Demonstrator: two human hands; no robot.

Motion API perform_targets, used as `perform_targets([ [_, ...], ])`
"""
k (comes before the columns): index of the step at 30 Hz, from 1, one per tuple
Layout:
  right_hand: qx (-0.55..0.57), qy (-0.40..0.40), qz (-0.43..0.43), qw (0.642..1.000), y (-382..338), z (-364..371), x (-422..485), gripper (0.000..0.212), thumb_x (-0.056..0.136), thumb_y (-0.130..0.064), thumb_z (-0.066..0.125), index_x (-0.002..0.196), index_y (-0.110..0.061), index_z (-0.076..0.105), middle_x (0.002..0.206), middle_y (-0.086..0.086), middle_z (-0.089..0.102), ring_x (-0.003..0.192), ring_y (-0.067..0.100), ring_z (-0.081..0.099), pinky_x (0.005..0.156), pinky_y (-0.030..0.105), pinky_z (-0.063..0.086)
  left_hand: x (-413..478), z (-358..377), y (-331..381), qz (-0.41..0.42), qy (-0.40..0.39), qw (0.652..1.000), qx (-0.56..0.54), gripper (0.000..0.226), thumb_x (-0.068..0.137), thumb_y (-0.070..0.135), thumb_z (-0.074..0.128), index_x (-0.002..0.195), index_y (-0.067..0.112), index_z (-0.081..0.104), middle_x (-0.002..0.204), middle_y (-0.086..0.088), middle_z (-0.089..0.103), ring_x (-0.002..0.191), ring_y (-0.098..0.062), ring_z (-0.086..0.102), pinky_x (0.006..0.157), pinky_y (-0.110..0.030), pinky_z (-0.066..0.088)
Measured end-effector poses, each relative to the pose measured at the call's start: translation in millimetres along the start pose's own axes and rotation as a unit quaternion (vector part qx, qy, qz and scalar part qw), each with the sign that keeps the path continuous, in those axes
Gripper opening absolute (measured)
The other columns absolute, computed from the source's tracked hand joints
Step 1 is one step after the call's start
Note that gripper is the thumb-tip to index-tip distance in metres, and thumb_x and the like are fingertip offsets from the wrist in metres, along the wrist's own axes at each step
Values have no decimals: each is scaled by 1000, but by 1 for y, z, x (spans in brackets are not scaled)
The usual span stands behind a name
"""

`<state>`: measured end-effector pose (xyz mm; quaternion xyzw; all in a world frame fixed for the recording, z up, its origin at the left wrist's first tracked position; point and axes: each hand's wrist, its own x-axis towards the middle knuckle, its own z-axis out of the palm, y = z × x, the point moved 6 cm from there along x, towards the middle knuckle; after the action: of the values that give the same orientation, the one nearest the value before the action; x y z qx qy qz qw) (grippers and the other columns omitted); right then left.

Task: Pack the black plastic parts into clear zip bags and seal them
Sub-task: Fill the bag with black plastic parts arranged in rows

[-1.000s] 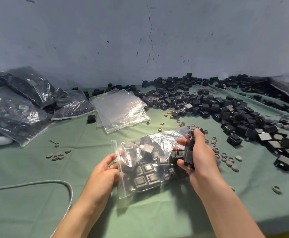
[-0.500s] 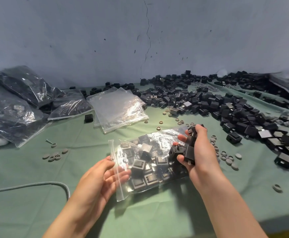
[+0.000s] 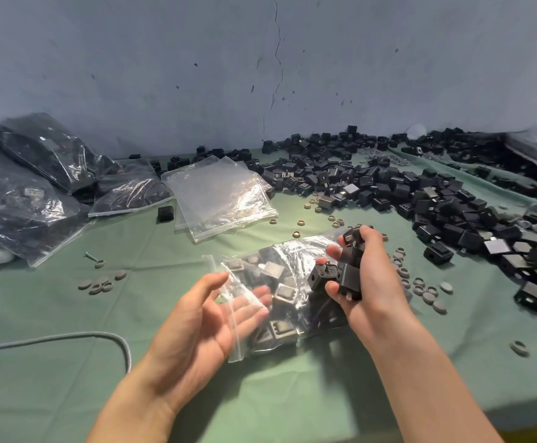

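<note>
Okay, quick pass: any print on the parts or bags is coming through too small for me to read. I'm watching the right hand [image 3: 372, 282] clenching a cluster of black parts [image 3: 345, 271]. They are small, boxy, matte housings, one showing a round hole in its face. The fingers are curling round them, holding them over the far end of the zip bag [image 3: 280, 289].

The zip bag is lying on the green cloth [image 3: 53, 394] between the two hands. It is clear, crinkled, glaring with reflections, and already partly filled with the same square black pieces, some showing grey recessed faces. Its zip edge is pointing toward the left hand [image 3: 196, 324], which is sitting released, palm up, fingers straight. The fingertips are showing through the clear plastic at the bag's mouth; I can't tell whether they are inside it or under it.

A heap of loose parts [image 3: 388, 193] is spreading across the right and back of the cloth, up to the blue-grey wall [image 3: 165, 75]. A stack of empty bags [image 3: 222, 193] is lying beyond the zip bag, and filled bags [image 3: 21, 193] are piling up at far left. Grey rings [image 3: 101, 282] are lying scattered left of the hands, and a grey cable [image 3: 69, 337] is curving along the near left.
</note>
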<state>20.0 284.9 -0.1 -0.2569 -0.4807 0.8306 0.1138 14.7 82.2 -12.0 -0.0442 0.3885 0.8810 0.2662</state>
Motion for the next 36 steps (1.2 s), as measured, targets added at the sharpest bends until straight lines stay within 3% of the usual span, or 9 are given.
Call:
perform_targets([
  [5, 17, -29, 13, 999, 6, 9, -4, 33, 97, -50, 55, 94, -20, 66, 73, -3, 74, 60, 12, 68, 40, 23, 43, 5, -1, -1, 0, -16, 999, -32, 58, 87, 25, 59, 141, 18, 37, 121, -36, 61, 112, -47, 63, 84, -49, 58],
  [8, 42, -57, 27, 997, 8, 15, -7, 34, 96, -50, 55, 97, -17, 66, 77, 0, 74, 63, 15, 71, 38, 22, 41, 2, -19, 13, 99, 75, 989, 78, 44, 92, 22, 58, 132, 6, 47, 117, -27, 67, 105, -35, 69, 79, -43, 61],
  [9, 54, -66, 34, 996, 9, 17, -9, 34, 96, -50, 55, 98, -18, 67, 79, 1, 75, 65, 16, 72, 38, 22, 41, -1, -29, 22, 169, 144, 961, 165, 36, 95, 20, 57, 129, 9, 51, 115, -20, 68, 97, -27, 71, 74, -40, 61],
  [11, 74, -81, 51, 993, 12, 22, -12, 35, 96, -51, 55, 99, -18, 68, 82, 1, 75, 67, 16, 73, 38, 21, 41, -17, -34, 44, 314, 278, 842, 339, 22, 98, 24, 56, 120, 24, 56, 107, -5, 67, 83, -13, 67, 72, -35, 55],
  [12, 82, -90, 59, 991, 15, 25, -15, 36, 96, -51, 55, 99, -19, 68, 82, 1, 75, 67, 16, 73, 37, 20, 41, -23, -29, 48, 355, 277, 813, 368, 17, 98, 30, 57, 115, 29, 58, 101, 0, 67, 80, -11, 66, 70, -33, 54],
  [17, 89, -158, 95, 979, 33, 49, -27, 39, 96, -53, 53, 103, -18, 69, 82, 1, 73, 63, 14, 69, 37, 20, 40, -17, 20, 12, 315, 86, 855, 402, 21, 85, 53, 66, 100, 37, 66, 93, 11, 69, 77, -8, 69, 60, -25, 55],
  [25, 117, -167, 107, 973, 35, 51, -30, 38, 95, -52, 54, 101, -18, 69, 83, 1, 72, 70, 17, 70, 39, 20, 41, -20, 26, 7, 323, 72, 851, 408, 23, 87, 46, 67, 104, 31, 65, 91, 7, 69, 75, -14, 72, 63, -29, 56],
  [30, 174, -127, 96, 972, 24, 34, -23, 35, 96, -48, 55, 106, -16, 65, 83, 4, 70, 75, 20, 73, 38, 19, 42, -22, -15, 35, 330, 192, 879, 285, 19, 99, 25, 53, 94, 17, 70, 75, 5, 72, 66, -13, 69, 58, -22, 57],
  [36, 210, -83, 87, 970, 13, 17, -13, 34, 96, -46, 54, 109, -16, 64, 80, 2, 68, 66, 16, 68, 39, 19, 42, -19, -78, 49, 254, 323, 880, 239, 21, 98, 30, 56, 90, 18, 71, 85, 4, 68, 78, -12, 57, 68, -26, 44],
])
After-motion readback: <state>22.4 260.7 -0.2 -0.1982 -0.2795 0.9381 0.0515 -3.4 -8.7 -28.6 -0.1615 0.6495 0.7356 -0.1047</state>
